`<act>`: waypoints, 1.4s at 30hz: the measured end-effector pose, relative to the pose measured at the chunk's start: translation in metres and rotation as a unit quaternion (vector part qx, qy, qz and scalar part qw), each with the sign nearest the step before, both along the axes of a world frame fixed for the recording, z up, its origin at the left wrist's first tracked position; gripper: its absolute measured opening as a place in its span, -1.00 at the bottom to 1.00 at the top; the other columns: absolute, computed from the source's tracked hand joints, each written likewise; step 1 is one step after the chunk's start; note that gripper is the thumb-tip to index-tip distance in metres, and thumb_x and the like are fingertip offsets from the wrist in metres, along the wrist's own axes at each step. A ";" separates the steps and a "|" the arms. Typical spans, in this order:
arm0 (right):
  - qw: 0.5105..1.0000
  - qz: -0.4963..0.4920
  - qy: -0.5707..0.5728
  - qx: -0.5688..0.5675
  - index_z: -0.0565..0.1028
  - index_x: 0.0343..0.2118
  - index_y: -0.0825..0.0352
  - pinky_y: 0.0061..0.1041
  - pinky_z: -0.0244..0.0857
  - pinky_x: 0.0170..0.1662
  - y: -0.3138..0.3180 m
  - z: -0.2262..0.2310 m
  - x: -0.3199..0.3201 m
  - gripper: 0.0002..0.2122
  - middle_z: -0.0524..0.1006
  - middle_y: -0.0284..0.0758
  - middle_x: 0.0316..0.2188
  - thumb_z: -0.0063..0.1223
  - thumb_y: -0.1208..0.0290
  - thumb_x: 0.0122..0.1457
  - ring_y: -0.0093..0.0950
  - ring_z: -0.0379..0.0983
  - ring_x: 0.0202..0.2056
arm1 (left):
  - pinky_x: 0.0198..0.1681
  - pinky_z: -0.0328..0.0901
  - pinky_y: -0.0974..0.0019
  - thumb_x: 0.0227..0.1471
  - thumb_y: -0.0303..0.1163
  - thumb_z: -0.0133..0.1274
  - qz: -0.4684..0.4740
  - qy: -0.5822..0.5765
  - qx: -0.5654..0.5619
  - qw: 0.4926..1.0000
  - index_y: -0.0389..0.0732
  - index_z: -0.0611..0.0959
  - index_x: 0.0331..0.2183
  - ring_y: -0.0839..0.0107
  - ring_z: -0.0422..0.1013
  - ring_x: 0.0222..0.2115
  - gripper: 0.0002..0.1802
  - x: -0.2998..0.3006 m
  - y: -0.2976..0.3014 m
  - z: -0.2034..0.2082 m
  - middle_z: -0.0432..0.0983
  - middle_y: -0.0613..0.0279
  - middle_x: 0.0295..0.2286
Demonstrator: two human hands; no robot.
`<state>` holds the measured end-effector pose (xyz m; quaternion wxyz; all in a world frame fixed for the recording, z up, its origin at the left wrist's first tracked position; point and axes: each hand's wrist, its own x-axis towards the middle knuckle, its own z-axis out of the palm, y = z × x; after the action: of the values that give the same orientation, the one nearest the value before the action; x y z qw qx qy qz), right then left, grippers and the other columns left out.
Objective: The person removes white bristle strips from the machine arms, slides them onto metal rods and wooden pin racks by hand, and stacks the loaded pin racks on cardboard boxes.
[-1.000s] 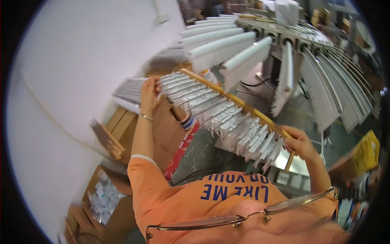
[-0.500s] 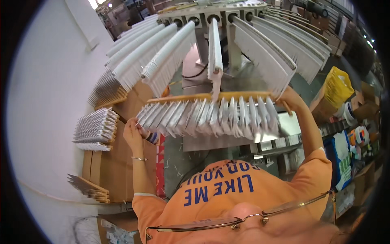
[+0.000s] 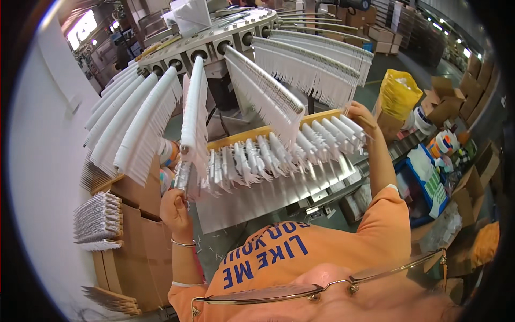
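Right grip (image 3: pixel 362 117) clasps a wooden rack (image 3: pixel 268 155), left grip (image 3: pixel 176 210) pinches its end, white-fringed rods (image 3: pixel 194 115) partly blocking it.

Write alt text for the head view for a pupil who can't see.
A wooden rack of white fringed pieces is held with the left hand at its left end and the right hand at its right. Beyond, a round machine fans out arms draped in white, some overlapping the rack.
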<state>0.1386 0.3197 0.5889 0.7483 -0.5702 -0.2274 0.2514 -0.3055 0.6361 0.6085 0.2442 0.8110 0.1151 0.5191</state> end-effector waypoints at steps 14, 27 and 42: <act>0.996 0.052 -0.005 0.075 0.38 -0.29 0.36 -0.50 0.35 -0.32 0.013 -0.043 0.106 -0.77 0.48 -0.23 -0.42 -0.05 0.31 0.08 -0.45 0.44 -0.41 | -0.44 0.24 0.51 0.03 -0.47 -0.12 0.160 0.085 0.029 0.983 -0.33 0.53 -0.34 0.56 0.33 -0.53 -0.82 0.049 0.010 -0.033 0.47 0.29 -0.49; 0.997 0.046 0.006 0.069 0.39 -0.29 0.35 -0.49 0.34 -0.31 0.016 -0.041 0.115 -0.78 0.48 -0.24 -0.41 -0.07 0.31 0.09 -0.45 0.43 -0.41 | -0.43 0.24 0.54 0.02 -0.49 -0.09 0.218 0.062 0.170 0.959 -0.31 0.50 -0.25 0.62 0.37 -0.49 -0.80 0.078 0.007 -0.013 0.50 0.28 -0.41; 0.998 0.023 0.035 0.041 0.40 -0.29 0.33 -0.47 0.33 -0.30 -0.025 -0.056 0.108 -0.79 0.48 -0.25 -0.40 -0.09 0.30 0.10 -0.44 0.43 -0.40 | -0.48 0.29 0.31 -0.15 -0.57 0.01 0.033 -0.099 0.063 0.993 -0.28 0.50 -0.41 0.14 0.39 -0.53 -0.86 0.084 -0.028 0.013 0.43 0.08 -0.53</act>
<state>0.2461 0.2947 0.5324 0.7726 -0.5247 -0.2241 0.2785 -0.2215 0.6082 0.6216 0.1854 0.7649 0.0840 0.6111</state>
